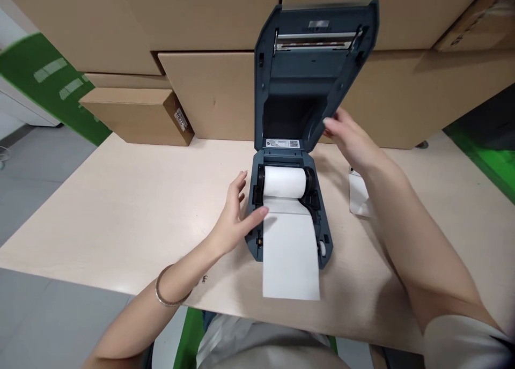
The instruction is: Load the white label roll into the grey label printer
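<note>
A dark blue-grey label printer (pixel 254 235) stands on the table with its lid (pixel 298 79) raised and tilted back. Inside sits a white label roll (pixel 285 182), and its label strip (pixel 292 256) runs forward over the printer's front edge. My left hand (pixel 237 213) is at the printer's left side, fingers spread, the thumb reaching over the rim to the strip's left edge. At the lid's lower right edge, my right hand (pixel 351 135) has its thumb on the near side and its other fingers partly hidden, gripping the edge.
Large cardboard boxes (pixel 213 101) form a wall behind the printer. A smaller flat box (pixel 132 111) lies at the back left. Beside my right forearm is a white paper piece (pixel 358 194). The pale wooden table (pixel 140 213) ends close to my body.
</note>
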